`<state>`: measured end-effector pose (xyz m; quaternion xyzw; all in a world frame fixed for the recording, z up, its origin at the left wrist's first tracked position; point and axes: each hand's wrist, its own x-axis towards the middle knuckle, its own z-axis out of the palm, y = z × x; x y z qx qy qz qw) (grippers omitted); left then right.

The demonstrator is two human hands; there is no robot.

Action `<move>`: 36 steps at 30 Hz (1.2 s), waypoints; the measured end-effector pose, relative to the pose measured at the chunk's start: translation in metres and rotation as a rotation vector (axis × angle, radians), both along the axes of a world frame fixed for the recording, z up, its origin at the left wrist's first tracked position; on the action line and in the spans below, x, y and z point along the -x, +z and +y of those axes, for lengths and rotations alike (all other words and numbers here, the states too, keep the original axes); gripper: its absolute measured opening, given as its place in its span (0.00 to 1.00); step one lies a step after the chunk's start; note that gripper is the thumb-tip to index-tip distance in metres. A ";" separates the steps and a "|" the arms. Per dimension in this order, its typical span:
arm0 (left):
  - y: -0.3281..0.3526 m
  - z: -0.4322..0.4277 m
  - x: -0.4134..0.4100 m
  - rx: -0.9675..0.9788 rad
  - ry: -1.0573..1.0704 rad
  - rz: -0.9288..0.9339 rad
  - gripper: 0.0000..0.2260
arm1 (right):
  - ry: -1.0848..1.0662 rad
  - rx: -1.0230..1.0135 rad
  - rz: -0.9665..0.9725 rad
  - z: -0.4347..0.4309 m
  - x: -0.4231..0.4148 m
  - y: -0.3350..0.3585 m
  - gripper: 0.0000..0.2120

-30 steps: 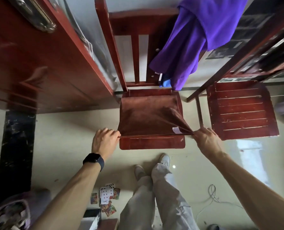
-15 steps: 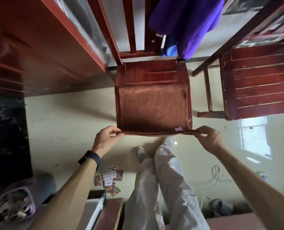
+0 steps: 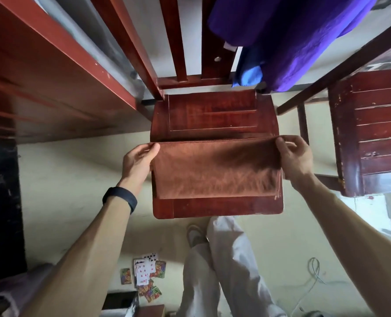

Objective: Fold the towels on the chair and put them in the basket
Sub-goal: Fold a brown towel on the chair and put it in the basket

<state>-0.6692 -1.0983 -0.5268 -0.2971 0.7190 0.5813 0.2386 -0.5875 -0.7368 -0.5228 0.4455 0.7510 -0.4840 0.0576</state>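
A brown towel (image 3: 215, 170) lies folded in half on the front part of the red wooden chair seat (image 3: 212, 115). My left hand (image 3: 139, 161) pinches its far left corner and my right hand (image 3: 292, 156) pinches its far right corner, both at the upper edge of the fold. A purple towel (image 3: 288, 35) hangs over the chair back at the upper right, with a blue cloth (image 3: 249, 75) showing under it. No basket is in view.
A second red wooden chair (image 3: 370, 133) stands close on the right. A red wooden desk or cabinet (image 3: 41, 76) fills the left. Playing cards (image 3: 144, 273) and a white cable (image 3: 313, 277) lie on the floor near my legs.
Both hands carried the towel's near edge from the seat's front over to its middle, folding the towel in half. The camera tilted down and closer.
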 end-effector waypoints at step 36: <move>-0.038 0.045 0.030 0.888 -0.413 0.038 0.10 | 0.087 -0.282 -0.357 0.002 0.046 -0.036 0.14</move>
